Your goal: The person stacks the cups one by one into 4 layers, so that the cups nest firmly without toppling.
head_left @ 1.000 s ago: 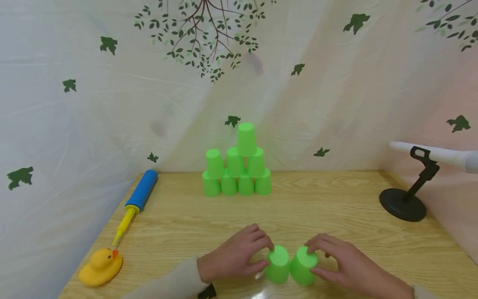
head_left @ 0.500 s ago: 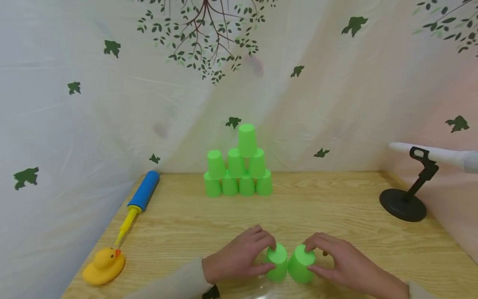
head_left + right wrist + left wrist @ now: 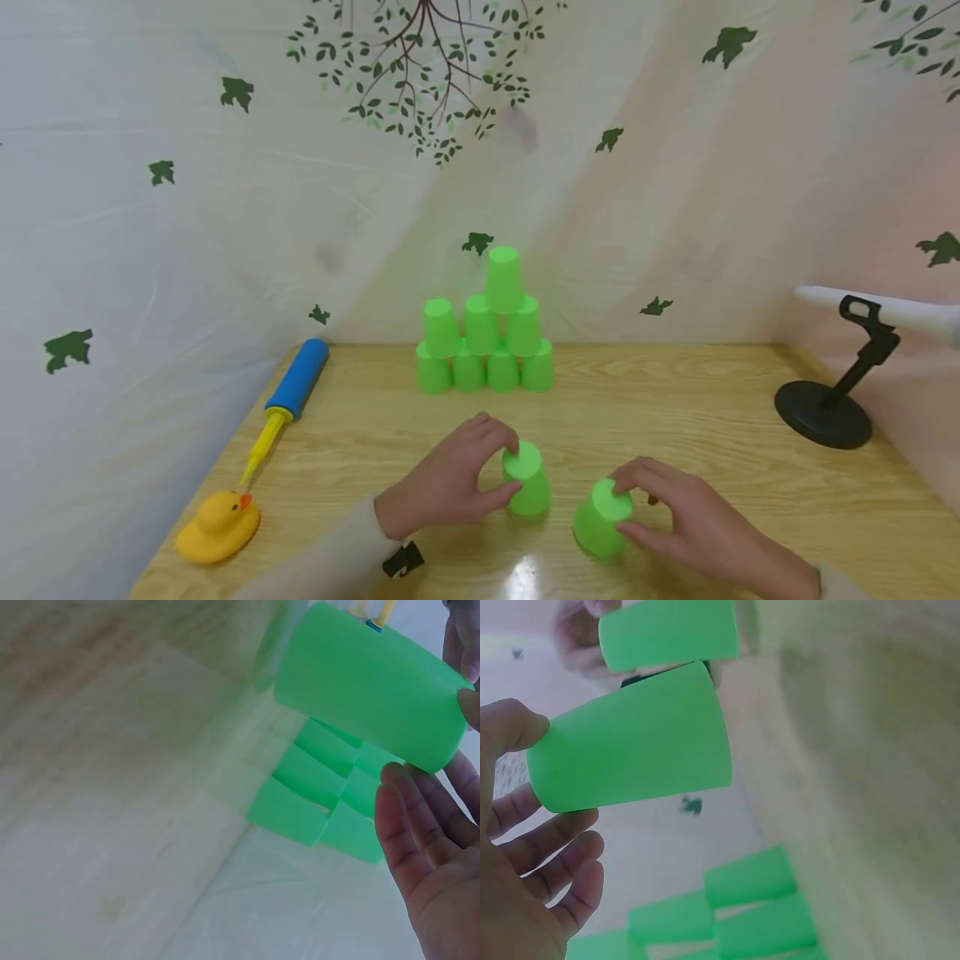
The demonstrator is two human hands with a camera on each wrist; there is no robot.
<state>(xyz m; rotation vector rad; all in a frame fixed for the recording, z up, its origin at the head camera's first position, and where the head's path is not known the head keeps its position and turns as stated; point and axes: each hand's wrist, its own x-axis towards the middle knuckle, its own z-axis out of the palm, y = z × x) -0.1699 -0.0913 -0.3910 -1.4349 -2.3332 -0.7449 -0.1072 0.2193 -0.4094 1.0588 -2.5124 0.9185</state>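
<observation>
My left hand (image 3: 450, 482) pinches an upside-down green cup (image 3: 531, 490) near its closed base, thumb on one side and fingers on the other. That same cup (image 3: 634, 742) fills much of the left wrist view. My right hand (image 3: 701, 523) grips a second upside-down green cup (image 3: 600, 527), which tilts a little. In the right wrist view this cup (image 3: 367, 686) sits between thumb and fingers. A gap separates the two held cups. Behind them a pyramid of green cups (image 3: 502, 371) stands upside down: several in the bottom row, three above, one on top at the right.
A yellow rubber duck (image 3: 219, 529) and a blue and yellow hand pump (image 3: 296, 379) lie along the table's left side. On the right stands a black round-based stand (image 3: 823, 414) holding a white tube (image 3: 911, 312). A patterned curtain (image 3: 360, 208) hangs behind the wooden table (image 3: 660, 400).
My left hand has moved forward and left with its cup, away from the other cup. The right hand has stayed nearly in place with its cup. The head view has shifted slightly.
</observation>
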